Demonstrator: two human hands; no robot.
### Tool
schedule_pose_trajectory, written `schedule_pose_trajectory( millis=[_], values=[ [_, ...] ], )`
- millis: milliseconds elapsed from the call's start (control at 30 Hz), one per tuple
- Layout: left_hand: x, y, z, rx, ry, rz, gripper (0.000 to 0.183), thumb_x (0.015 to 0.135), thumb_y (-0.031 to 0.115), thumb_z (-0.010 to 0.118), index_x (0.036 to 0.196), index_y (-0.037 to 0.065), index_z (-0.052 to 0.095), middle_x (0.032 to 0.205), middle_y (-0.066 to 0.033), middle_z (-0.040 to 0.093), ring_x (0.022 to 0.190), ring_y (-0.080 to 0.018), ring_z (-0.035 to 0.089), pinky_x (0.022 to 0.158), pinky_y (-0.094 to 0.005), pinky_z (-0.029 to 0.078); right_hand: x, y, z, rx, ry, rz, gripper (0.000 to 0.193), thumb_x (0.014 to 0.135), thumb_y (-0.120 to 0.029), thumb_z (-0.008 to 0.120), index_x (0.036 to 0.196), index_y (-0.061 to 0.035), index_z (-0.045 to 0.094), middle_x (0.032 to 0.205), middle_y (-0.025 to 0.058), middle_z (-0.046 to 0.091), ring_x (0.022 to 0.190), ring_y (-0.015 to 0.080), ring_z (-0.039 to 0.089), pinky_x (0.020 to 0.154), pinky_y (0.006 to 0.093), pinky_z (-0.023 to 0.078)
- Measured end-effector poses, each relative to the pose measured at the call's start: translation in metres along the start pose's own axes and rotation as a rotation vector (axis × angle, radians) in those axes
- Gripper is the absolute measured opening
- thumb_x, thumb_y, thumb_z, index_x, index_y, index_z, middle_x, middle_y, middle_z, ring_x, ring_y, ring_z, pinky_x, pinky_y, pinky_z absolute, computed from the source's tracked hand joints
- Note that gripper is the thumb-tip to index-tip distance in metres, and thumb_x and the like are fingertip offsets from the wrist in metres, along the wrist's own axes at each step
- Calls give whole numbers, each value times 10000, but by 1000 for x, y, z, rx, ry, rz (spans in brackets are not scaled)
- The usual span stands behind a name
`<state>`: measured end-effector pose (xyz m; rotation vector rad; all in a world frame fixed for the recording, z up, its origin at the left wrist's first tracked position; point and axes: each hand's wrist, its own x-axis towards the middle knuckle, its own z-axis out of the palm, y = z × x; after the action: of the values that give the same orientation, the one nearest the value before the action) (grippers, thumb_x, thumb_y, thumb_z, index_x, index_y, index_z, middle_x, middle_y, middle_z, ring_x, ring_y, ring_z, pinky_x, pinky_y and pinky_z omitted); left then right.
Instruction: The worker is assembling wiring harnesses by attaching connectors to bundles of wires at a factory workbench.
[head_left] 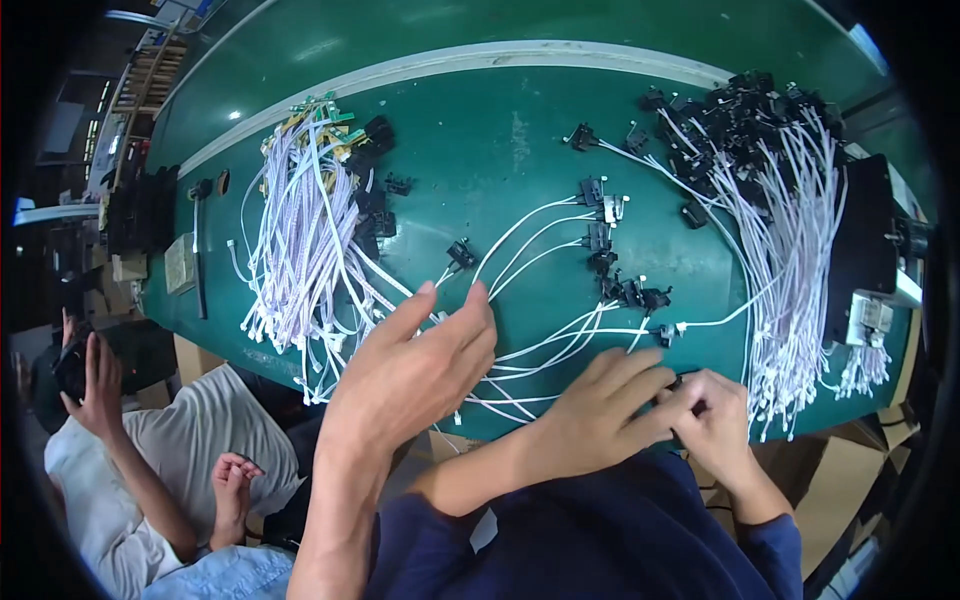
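Observation:
My left hand [600, 405] reaches across from the left, its bent fingers meeting my right hand [712, 415]. Between the fingertips of both closed hands a small black plastic part [678, 382] partly shows; the rest of it is covered. Close above lie white cables with black plastic clip-like housings [630, 292] on their ends. One such cable has a black end [662, 335] just above my fingers. Another person's hand [410, 370] reaches in from the lower left, over the white cables, fingers bent; whether it grips one cannot be told.
A bundle of white cables [300, 230] lies on the left of the green table [450, 130]. A larger cable bundle [790, 270] with piled black housings [750, 125] fills the right. A person in a light shirt [190, 430] sits at the left. Cardboard [830, 490] stands below the right table edge.

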<state>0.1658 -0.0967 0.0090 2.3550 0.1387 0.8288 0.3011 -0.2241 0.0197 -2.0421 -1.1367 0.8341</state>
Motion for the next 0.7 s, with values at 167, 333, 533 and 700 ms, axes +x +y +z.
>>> schedule_pose_trajectory(
  millis=[167,333,533,700],
  values=[
    [-5,-14,-50,353,71,-289,455,609,80,832,1020,-4,655,893,-120,627,777,-286,592,662,-358,477,0,11,4,-45,94,-174,205,698,-86,778,783,24,628,589,79,544,468,192,526,438,289,407],
    [-9,-60,-80,661,149,-589,597,677,93,805,1203,-39,555,1010,-164,589,898,-318,545,793,-383,433,1,12,3,37,58,-122,227,699,-86,783,832,30,639,598,73,559,480,170,539,450,275,422],
    [-13,-85,-103,345,183,-853,356,707,18,746,1048,-40,658,829,-115,603,781,-208,580,708,-301,459,2,16,2,84,54,-165,226,706,-81,755,869,20,635,606,76,558,486,174,544,460,277,411],
    [-34,-83,-108,-217,456,-743,430,692,-101,718,1111,-57,635,939,-82,624,839,-137,562,774,-249,446,-2,16,1,31,69,-170,264,699,-95,787,892,9,640,615,50,564,471,147,531,455,258,416]
  ],
)
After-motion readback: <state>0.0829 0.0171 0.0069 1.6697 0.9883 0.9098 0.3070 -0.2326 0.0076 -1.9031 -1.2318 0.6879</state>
